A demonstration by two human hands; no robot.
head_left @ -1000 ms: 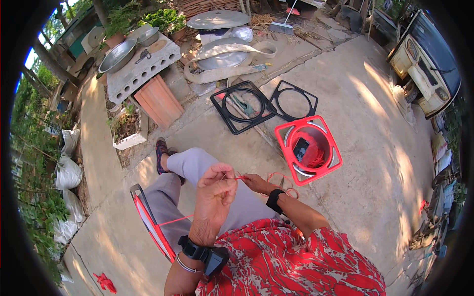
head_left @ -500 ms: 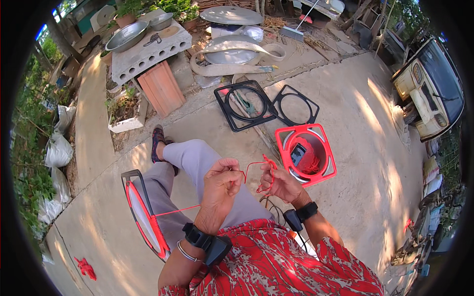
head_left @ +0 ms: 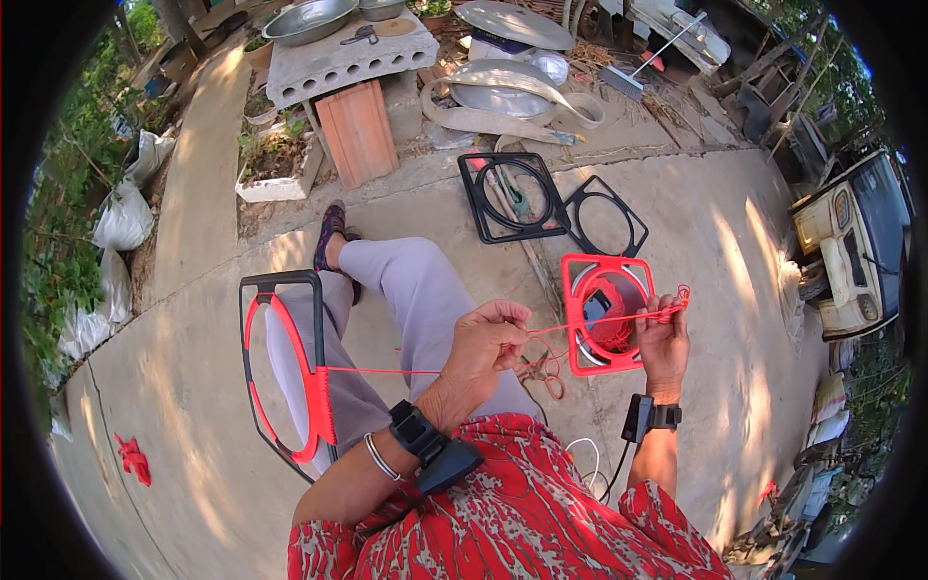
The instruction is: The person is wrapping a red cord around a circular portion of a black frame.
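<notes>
My left hand (head_left: 488, 346) pinches a thin red cord (head_left: 604, 323) between thumb and fingers. My right hand (head_left: 663, 348) is raised to the right, fingers closed on the same cord, with a small loose tangle of it above the fingertips. Between the hands the cord runs nearly straight. From behind my left wrist it stretches left to a black square frame (head_left: 282, 280), which leans by my leg with red cord wrapped closely round its inner ring. A bucket-like container with a red-wrapped square rim (head_left: 568, 314) stands behind my hands. Inside lie red cord and a dark phone-like device (head_left: 597, 306).
A pair of scissors (head_left: 553, 384) lies on the concrete near my lap. Two bare black frames (head_left: 480, 224) lie farther off. Beyond them stand a concrete slab table (head_left: 353, 63) with metal basins and a planter box (head_left: 280, 190). A vehicle front (head_left: 851, 246) is at the right.
My hands have moved apart, the right one out to the right, drawing the slack cord nearly straight. The wrapped frame has turned to face more toward me. The view has shifted.
</notes>
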